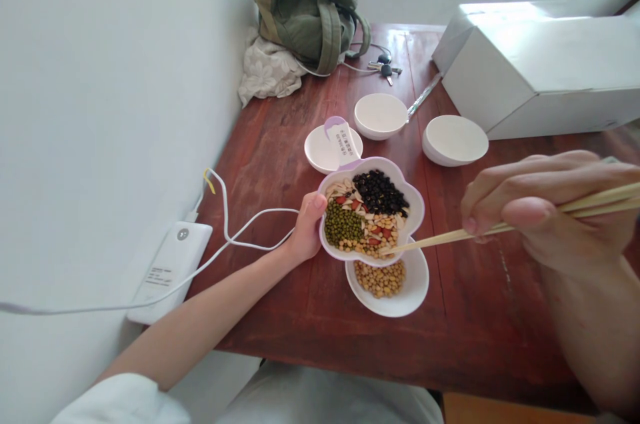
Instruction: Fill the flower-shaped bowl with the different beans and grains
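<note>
My left hand [309, 227] grips the left edge of a flower-shaped dish [416, 207], white with a lilac rim. Sorted in it lie black beans [381, 192], green mung beans [344, 224], and yellow soybeans mixed with pale seeds and red peanuts. My right hand [555, 207] is closed around a pair of wooden chopsticks [450, 237], whose tips touch the soybeans near the dish's lower edge. Under that edge a white bowl [417, 287] holds more soybeans [380, 279]; the dish hides its upper part.
Behind the dish stand three white bowls: one at left [317, 151], one in the middle [380, 116], one at right [455, 139]. A white box [545, 71] fills the back right. Keys [385, 69] and a green bag [310, 4] lie farther back. A power bank [173, 264] with white cable leans left.
</note>
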`<action>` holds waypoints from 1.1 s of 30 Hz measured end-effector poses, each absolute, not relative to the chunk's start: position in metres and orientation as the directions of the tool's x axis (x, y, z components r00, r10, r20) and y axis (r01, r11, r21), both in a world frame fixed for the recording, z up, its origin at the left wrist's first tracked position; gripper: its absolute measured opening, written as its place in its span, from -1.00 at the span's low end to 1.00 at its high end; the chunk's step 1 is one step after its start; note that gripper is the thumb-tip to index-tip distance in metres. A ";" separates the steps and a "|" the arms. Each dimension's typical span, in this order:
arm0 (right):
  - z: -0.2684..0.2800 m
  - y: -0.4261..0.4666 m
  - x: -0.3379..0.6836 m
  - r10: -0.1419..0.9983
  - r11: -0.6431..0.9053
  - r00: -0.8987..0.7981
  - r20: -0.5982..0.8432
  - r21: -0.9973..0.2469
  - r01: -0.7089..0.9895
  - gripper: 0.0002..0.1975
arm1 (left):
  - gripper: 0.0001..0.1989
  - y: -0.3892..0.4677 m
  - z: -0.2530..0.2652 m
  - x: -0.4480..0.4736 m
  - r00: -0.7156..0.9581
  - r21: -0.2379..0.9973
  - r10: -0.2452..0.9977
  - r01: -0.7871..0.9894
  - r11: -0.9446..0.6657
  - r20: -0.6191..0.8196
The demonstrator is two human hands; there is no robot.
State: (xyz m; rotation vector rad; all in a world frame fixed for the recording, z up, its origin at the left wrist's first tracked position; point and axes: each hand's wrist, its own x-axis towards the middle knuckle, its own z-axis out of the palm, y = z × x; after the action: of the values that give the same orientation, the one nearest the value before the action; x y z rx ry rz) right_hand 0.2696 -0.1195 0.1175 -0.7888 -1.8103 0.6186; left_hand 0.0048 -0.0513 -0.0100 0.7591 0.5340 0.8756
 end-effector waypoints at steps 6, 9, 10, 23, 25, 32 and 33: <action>0.113 -0.118 0.262 0.749 0.655 -0.336 0.571 -0.715 0.246 -0.68 | -0.08 -0.052 -0.011 0.004 0.554 0.754 0.821 -0.478 0.449 -0.138; 0.113 -0.118 0.262 0.739 0.666 -0.366 0.565 -0.695 0.272 -0.71 | -0.08 -0.052 -0.011 0.005 0.558 0.749 0.818 -0.480 0.456 -0.140; 0.113 -0.118 0.262 0.736 0.670 -0.376 0.564 -0.687 0.281 -0.72 | -0.08 -0.052 -0.011 0.005 0.559 0.747 0.818 -0.484 0.455 -0.137; 0.115 -0.118 0.266 0.745 0.647 -0.359 0.562 -0.739 0.187 -0.68 | -0.27 -0.051 -0.008 0.005 0.532 0.784 0.837 -0.462 0.414 -0.128; 0.119 -0.120 0.268 0.765 0.639 -0.278 0.582 -0.742 0.203 -0.63 | -0.28 -0.050 -0.008 0.005 0.528 0.787 0.842 -0.469 0.400 -0.114; 0.114 -0.105 0.288 0.708 0.666 0.283 0.647 -0.745 0.039 -0.47 | -0.33 -0.049 -0.005 0.006 0.508 0.785 0.858 -0.503 0.361 -0.068; 0.111 -0.099 0.293 0.715 0.664 0.321 0.622 -0.747 -0.030 -0.47 | -0.34 -0.048 -0.003 0.006 0.506 0.773 0.859 -0.512 0.375 -0.082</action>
State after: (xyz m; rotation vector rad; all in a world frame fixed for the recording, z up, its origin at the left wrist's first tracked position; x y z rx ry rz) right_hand 0.2934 -0.0993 0.1105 -0.7118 -1.1525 0.5474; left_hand 0.0065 -0.0483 -0.0031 0.7618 0.5267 0.9303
